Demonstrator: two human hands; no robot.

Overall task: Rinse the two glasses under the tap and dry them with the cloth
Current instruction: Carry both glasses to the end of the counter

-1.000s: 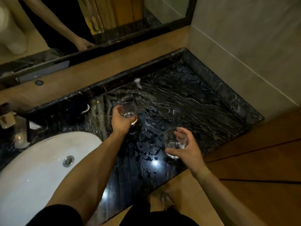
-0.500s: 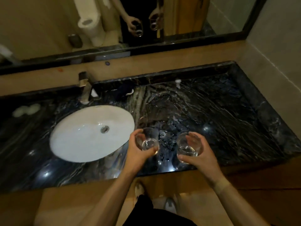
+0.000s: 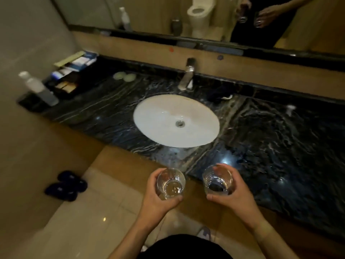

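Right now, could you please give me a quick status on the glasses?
Left hand grips one glass, right hand the other. Both short of the sink. Tap off, path clear.

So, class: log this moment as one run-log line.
left hand: holds clear ribbed glass | right hand: holds second clear glass | chrome tap: off

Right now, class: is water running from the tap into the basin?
No: the tap shows no stream, the basin looks dry, and both hands hold glasses near the counter's front edge.
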